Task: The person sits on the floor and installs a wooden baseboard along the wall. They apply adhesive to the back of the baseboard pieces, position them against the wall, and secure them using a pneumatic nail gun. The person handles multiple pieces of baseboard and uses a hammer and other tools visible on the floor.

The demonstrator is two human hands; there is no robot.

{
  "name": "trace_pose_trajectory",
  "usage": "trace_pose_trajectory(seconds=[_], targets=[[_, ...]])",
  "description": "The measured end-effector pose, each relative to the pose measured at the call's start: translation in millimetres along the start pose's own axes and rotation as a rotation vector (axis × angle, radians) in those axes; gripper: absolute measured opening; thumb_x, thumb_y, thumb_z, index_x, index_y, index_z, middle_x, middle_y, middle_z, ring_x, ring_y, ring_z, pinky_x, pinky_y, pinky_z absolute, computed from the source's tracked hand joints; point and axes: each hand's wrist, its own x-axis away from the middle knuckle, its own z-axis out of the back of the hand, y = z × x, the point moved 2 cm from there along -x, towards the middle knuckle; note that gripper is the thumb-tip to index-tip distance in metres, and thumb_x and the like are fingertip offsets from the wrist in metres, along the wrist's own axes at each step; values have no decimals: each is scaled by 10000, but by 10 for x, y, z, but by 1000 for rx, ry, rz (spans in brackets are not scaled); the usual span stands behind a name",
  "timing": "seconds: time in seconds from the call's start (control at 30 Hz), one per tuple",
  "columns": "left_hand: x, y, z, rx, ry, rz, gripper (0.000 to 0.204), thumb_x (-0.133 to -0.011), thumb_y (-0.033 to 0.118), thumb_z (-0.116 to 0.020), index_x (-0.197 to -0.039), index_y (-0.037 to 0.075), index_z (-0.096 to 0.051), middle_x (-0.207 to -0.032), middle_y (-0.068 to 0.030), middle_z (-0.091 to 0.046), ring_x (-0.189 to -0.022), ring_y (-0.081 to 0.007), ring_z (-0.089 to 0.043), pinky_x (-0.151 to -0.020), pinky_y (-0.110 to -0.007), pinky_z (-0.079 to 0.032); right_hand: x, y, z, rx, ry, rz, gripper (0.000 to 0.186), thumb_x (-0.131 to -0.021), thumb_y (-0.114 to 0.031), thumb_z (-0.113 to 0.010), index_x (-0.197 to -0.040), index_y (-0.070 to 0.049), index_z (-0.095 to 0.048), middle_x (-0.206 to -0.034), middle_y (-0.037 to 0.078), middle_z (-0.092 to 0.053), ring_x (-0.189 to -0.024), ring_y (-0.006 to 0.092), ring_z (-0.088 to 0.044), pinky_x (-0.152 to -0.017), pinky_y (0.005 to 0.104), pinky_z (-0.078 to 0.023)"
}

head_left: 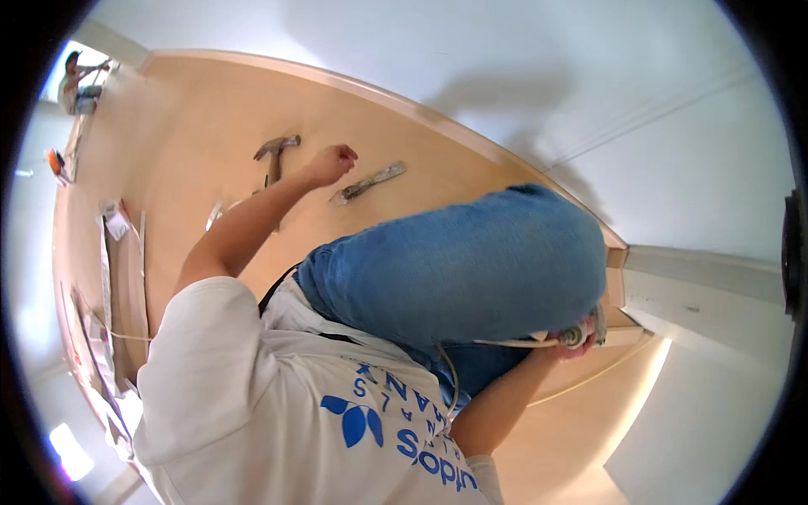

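Observation:
My left hand (pixel 335 165) is over the light wooden floor, its fingers curled in; whether anything small is inside them is hidden. Close by lie a claw hammer (pixel 274 160) and a flat, worn bar-like tool (pixel 369 183), both apart from the hand. Beyond my bent knee, at the right, my right hand (pixel 576 343) is closed round a grey-and-white tool (pixel 575 336) with a pale cord or hose (pixel 509 343). Part of that hand and tool is behind my knee, so the tool's exact kind is unclear. It is near the baseboard by the wall corner.
A white wall (pixel 522 50) with a wooden baseboard (pixel 379 94) curves along the far side. A door-frame-like white post (pixel 707 282) stands at the right. Long strips and packaging (pixel 118 220) lie at the left. Another person (pixel 77 88) crouches at the far left. A yellow cord (pixel 589 377) crosses the floor.

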Motion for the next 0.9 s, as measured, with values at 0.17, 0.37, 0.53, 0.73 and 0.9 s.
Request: trace_pose_trajectory(seconds=[0.17, 0.37, 0.53, 0.73, 0.9], targets=[[-200, 138, 916, -17, 14, -54, 266, -922, 147, -610, -1133, 12, -703, -1013, -135, -746, -929, -216, -712, -787, -364, -571, 92, 842, -432, -115, -289, -429, 284, -968, -233, -575, -1131, -28, -467, -885, 25, -501, -805, 158, -533, -761, 316, -479], [-858, 736, 1386, -383, -30, -193, 285, -956, 208, -597, -1163, 33, -686, -1093, -161, -736, -1033, -328, -703, -886, -428, -554, 114, 1189, -419, -187, -187, -760, 514, -988, -208, -570, -1366, 80, -374, -860, 25, -462, -730, 123, -497, -677, 276, -466], [-1308, 534, 817, -539, -276, -332, 256, -968, 253, -578, -1082, 60, -700, -1086, -149, -734, -1041, -343, -696, -900, -445, -548, 42, 1521, -510, -76, -160, -940, 456, -1014, -221, -546, -1326, 68, -382, -883, 34, -461, -712, 124, -484, -688, 299, -456], [-1816, 115, -32, -189, -237, -114, 414, -980, 409, -589, -1190, 73, -711, -1160, -169, -729, -1081, -358, -688, -947, -452, -543, 48, 1962, -805, 771, -176, -1062, 372, -948, -234, -639, -1239, -37, -518, -848, 36, -520, -696, 152, -526, -657, 318, -477], [-1912, 356, -424, -119, -92, -241, 469, -981, 490, -565, -1148, 90, -745, -1101, -151, -749, -1081, -356, -689, -948, -451, -550, 246, 2870, -1682, 2089, -909, -797, 609, -896, -202, -637, -1436, -3, -439, -930, 196, -674, -755, 309, -706, -682, 430, -559]])
